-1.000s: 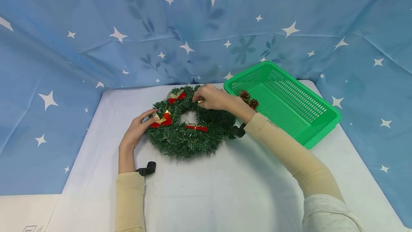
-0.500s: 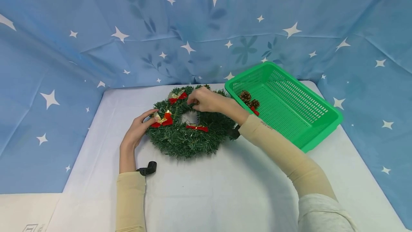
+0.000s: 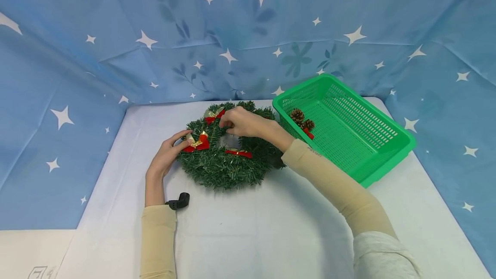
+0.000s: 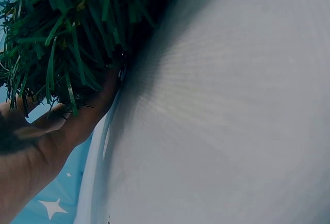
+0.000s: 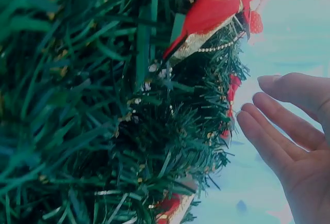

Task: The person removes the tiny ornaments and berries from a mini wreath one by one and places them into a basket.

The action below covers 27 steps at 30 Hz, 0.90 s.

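Note:
A green artificial wreath [image 3: 222, 175] with red and gold bows lies toward the back of the table. My left hand [image 3: 165, 154] grips its left edge, the thumb resting on the left bow [image 3: 196, 143]. In the left wrist view, fingers of that hand go under the green strands. Over the wreath's far inner rim is my right hand [image 3: 242, 122], close to the upper-left bow [image 3: 213, 116]. Its thumb and fingers stand apart with nothing between them in the right wrist view. Another bow [image 3: 239, 153] sits on the near inner rim. A lower bow [image 5: 172, 208] is partly buried.
A green plastic basket [image 3: 391, 150] stands right of the wreath, angled, with pine cones [image 3: 297, 116] and a small red piece [image 3: 308, 133] at its left end. Blue star-printed cloth [image 3: 248, 68] walls the back and sides of the white-covered table [image 3: 248, 236].
My right hand has moved left along the wreath's inner rim, and the gold bit seen at its fingertips earlier is out of sight. The left hand keeps its grip; the view shifts slightly.

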Tool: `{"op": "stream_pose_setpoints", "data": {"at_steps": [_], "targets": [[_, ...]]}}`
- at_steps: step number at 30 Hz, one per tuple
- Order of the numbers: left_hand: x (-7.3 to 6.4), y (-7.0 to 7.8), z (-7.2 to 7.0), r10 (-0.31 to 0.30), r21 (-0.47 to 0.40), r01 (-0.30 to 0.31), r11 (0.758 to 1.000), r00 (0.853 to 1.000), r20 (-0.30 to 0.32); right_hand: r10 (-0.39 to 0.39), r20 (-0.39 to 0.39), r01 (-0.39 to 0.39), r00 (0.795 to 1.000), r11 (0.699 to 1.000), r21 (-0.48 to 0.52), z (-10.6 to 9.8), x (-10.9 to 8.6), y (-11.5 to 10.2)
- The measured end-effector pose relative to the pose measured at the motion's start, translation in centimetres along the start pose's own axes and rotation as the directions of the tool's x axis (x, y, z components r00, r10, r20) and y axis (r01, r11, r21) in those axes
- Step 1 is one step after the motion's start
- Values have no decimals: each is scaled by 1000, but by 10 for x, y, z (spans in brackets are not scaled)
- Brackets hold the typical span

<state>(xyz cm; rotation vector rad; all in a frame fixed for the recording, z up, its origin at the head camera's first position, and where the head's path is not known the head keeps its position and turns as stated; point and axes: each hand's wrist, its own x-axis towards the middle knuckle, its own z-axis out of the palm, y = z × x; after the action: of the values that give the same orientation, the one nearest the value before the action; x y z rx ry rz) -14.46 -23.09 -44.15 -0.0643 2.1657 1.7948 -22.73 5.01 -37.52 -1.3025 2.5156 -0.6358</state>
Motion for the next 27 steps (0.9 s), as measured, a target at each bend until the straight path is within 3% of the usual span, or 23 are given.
{"op": "stream_pose_setpoints", "data": {"at_steps": [27], "targets": [[1,-1,-1,-5,4,5,1000,1000,0,-65,28,64,998,997,35,20,31,-20]]}}
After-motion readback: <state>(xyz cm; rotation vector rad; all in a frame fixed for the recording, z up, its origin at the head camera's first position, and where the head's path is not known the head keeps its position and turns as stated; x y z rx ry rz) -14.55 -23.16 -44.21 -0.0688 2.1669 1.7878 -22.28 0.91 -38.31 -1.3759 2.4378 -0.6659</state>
